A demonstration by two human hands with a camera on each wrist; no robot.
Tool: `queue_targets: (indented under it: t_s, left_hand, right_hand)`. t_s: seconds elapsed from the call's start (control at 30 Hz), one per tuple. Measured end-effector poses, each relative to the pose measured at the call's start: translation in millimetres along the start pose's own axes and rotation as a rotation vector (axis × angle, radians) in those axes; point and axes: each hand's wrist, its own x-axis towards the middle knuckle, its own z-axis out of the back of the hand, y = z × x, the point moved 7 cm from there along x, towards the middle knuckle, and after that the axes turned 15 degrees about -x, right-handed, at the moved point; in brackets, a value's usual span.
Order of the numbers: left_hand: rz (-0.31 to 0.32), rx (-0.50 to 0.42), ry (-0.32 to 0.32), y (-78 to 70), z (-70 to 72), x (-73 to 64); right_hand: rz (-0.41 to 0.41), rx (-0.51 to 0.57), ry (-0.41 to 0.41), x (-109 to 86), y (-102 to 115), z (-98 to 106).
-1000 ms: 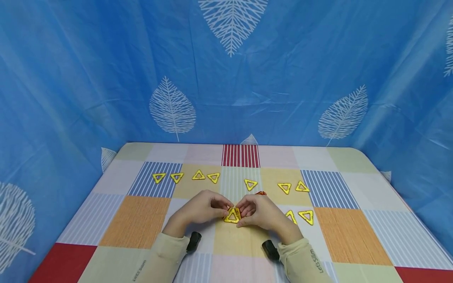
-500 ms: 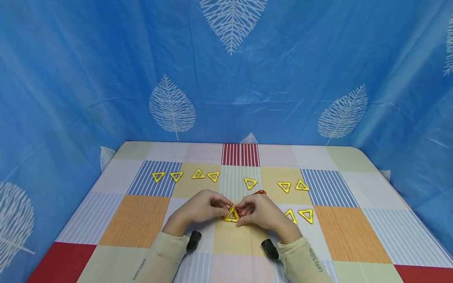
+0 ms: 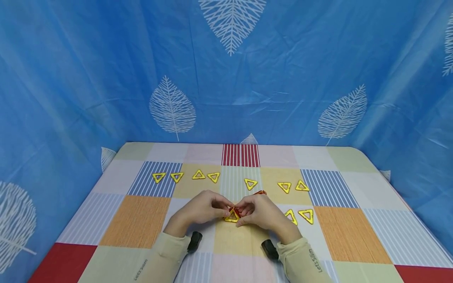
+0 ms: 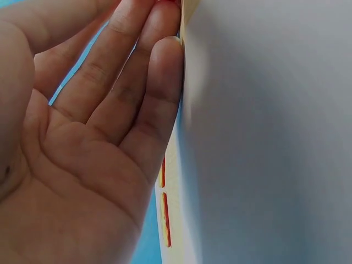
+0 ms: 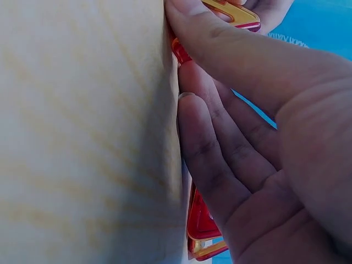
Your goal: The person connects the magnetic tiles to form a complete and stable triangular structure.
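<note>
Mid-table, the left hand (image 3: 201, 208) and right hand (image 3: 261, 210) face each other around a yellow triangular frame (image 3: 231, 221), which leans up with more red and yellow pieces behind it. Left-hand fingertips and thumb pinch its left side. On the right side, the right thumb and fingers pinch the pieces; in the right wrist view a yellow frame with a red edge (image 5: 247, 19) and a red piece (image 5: 180, 52) show at the fingertips. Fingers hide much of the small cluster. The left wrist view shows the left palm (image 4: 71, 176), its little finger along the tabletop.
Several yellow triangles lie flat across the far table, among them one at the left (image 3: 159, 174) and one at the right (image 3: 302, 189). Two lie right of the right hand, including a triangle (image 3: 311, 216). A red-orange piece (image 3: 261, 192) peeks out behind that hand. Blue curtain (image 3: 226, 98) surrounds the table.
Both hands stay almost in place. Between them the pieces have shifted slightly: the yellow face at the right of the cluster is gone from view and red shows at its top and right.
</note>
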Motion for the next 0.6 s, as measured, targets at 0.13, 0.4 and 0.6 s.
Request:
queue_targets:
  t_s: [0.13, 0.4, 0.6]
  left_hand:
    - [-0.006, 0.001, 0.005, 0.6, 0.0, 0.1]
    - [-0.018, -0.020, 0.020, -0.3, -0.6, -0.6]
    - [-0.056, 0.007, 0.019, -4.0, 0.5, -1.5]
  right_hand:
    - [-0.003, 0.010, 0.003, 0.5, -0.7, -0.1]
    - [0.005, 0.014, 0.006, 1.0, -0.8, 0.1]
    - [0.040, -0.017, -0.024, 1.0, 2.4, 3.5]
